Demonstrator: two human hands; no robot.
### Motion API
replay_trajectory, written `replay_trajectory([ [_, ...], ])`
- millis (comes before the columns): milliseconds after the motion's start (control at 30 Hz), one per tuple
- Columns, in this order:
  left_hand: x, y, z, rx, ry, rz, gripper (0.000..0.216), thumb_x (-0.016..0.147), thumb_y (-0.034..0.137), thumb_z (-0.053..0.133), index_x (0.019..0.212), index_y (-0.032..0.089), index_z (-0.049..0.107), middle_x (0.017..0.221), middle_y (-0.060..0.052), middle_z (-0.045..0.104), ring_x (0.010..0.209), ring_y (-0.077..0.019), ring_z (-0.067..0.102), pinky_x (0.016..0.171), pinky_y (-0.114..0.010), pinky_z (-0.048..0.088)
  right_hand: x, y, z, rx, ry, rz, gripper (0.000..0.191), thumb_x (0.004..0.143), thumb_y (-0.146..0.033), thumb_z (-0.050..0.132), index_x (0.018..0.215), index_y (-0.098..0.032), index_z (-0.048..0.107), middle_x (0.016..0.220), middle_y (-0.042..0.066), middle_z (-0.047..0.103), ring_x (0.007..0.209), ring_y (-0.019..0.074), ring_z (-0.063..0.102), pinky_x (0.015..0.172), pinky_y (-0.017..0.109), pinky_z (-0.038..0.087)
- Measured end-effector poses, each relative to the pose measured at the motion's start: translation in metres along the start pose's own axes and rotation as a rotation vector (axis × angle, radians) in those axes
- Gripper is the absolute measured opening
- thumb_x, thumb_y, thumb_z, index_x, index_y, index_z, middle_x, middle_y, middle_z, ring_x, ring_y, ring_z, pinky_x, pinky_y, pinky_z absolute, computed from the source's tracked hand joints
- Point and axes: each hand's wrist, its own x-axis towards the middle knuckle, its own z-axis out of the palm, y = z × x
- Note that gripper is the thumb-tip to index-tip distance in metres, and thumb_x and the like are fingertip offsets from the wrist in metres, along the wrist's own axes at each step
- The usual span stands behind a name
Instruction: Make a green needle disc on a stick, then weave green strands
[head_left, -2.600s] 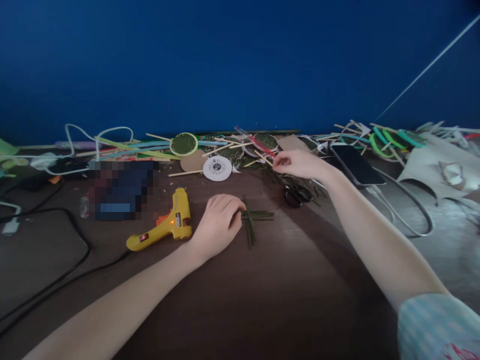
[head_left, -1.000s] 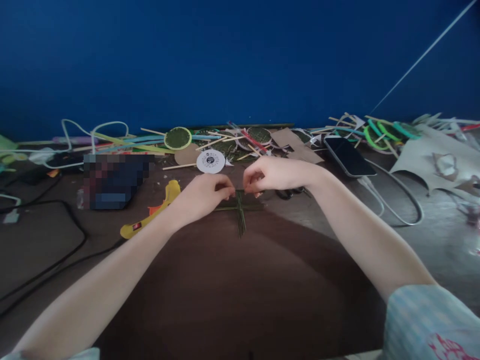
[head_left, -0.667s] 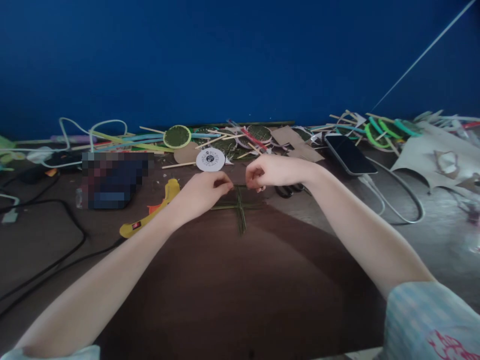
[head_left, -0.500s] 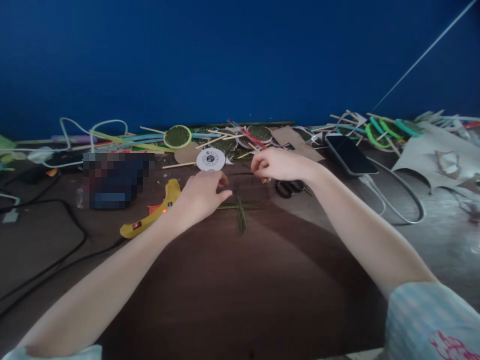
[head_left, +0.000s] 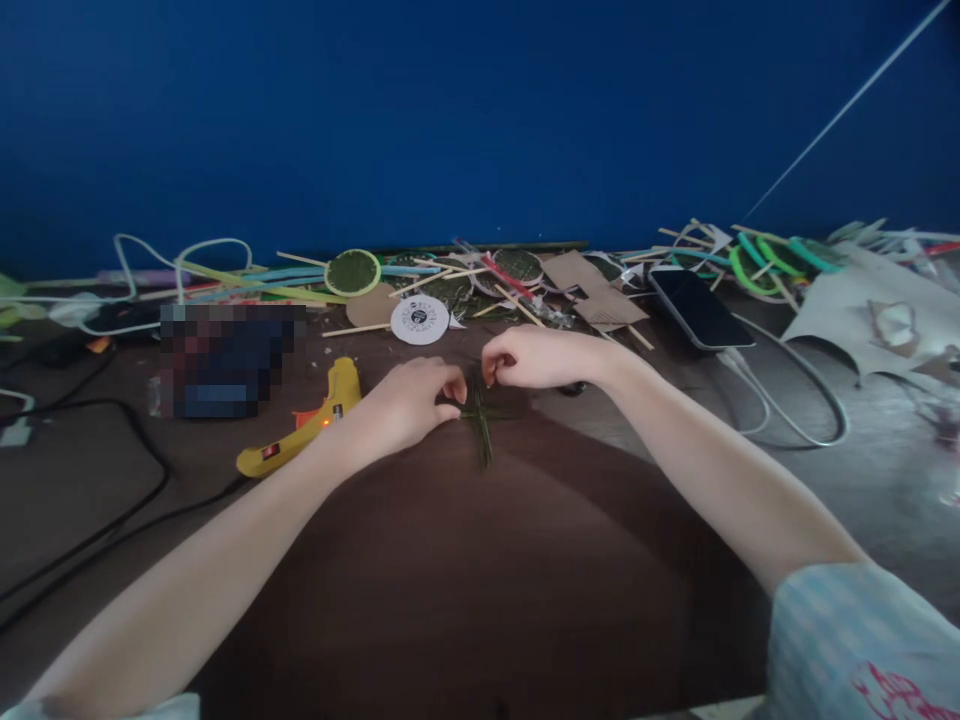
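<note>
Several thin green strips (head_left: 484, 440) lie crossed on the dark table, forming a plus shape. My left hand (head_left: 409, 400) is at the left arm of the cross, its thumb and forefinger curved but apart. At the upper right of the cross, my right hand (head_left: 536, 355) is closed in a pinch; what its fingertips hold, if anything, is too small to make out. A yellow glue gun (head_left: 304, 430) with a lit orange light lies beside my left wrist. Scissors (head_left: 574, 388) are mostly covered by my right hand.
A white printed disc (head_left: 420, 320), wooden sticks and green-filled rings (head_left: 352, 273) crowd the back near the blue wall (head_left: 480, 120). A phone (head_left: 701, 308) with a cable (head_left: 840, 410) lies right. Black cords (head_left: 150, 490) run at left, near a blurred dark object (head_left: 232, 360).
My right hand has come down and slightly left, toward the crossed strips, covering most of the scissors. My left hand has shifted slightly lower, its thumb and forefinger closer together.
</note>
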Motion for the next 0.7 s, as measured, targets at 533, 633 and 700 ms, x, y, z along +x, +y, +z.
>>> replay_trajectory([
  [533, -0.011, 0.005, -0.007, 0.132, -0.040, 0.112, 0.008, 0.076, 0.014, 0.054, 0.083, 0.017, 0.053, 0.090, -0.004, 0.055, 0.085, -0.0201, 0.052, 0.070, -0.030, 0.038, 0.006, -0.013, 0.027, -0.125, 0.076, 0.070, 0.025, 0.073, -0.040, 0.062, 0.075, -0.016, 0.056, 0.073, 0.003, 0.057, 0.063, 0.0130, 0.047, 0.052, 0.025, 0.027],
  [633, -0.010, 0.004, -0.006, 0.118, -0.029, 0.117, 0.009, 0.077, 0.012, 0.050, 0.083, 0.017, 0.052, 0.089, -0.003, 0.054, 0.079, -0.0174, 0.052, 0.064, -0.027, 0.036, 0.008, -0.010, 0.027, -0.114, 0.070, 0.064, 0.025, 0.073, -0.041, 0.062, 0.074, -0.016, 0.056, 0.072, 0.003, 0.057, 0.063, 0.0130, 0.047, 0.052, 0.025, 0.027],
  [700, -0.010, 0.004, -0.006, 0.110, -0.022, 0.120, 0.010, 0.077, 0.010, 0.048, 0.082, 0.018, 0.051, 0.087, -0.003, 0.053, 0.075, -0.0160, 0.052, 0.061, -0.026, 0.035, 0.009, -0.010, 0.027, -0.105, 0.068, 0.068, 0.026, 0.073, -0.042, 0.062, 0.074, -0.017, 0.055, 0.072, 0.003, 0.057, 0.063, 0.0129, 0.047, 0.052, 0.025, 0.027],
])
